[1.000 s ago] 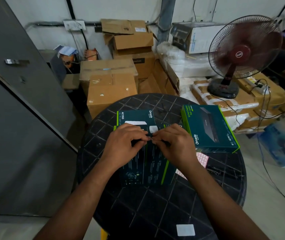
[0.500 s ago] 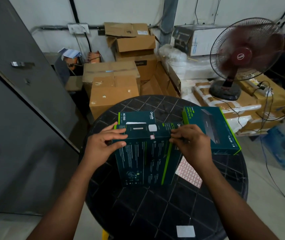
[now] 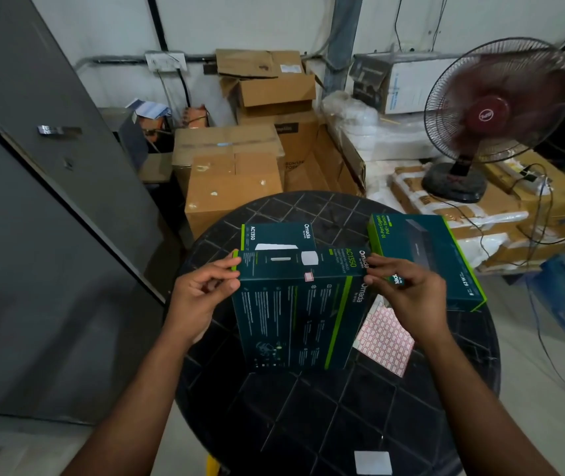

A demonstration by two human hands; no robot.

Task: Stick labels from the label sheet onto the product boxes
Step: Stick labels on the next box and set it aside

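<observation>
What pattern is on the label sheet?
Label sheet: white with a grid of red-outlined labels, head view.

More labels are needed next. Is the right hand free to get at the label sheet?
Probably yes. The label sheet lies on the table just below the right hand, mostly uncovered; only its left edge is tucked under the held box.

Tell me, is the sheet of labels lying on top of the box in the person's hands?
No, the label sheet lies on the table, partly tucked under the box.
</observation>
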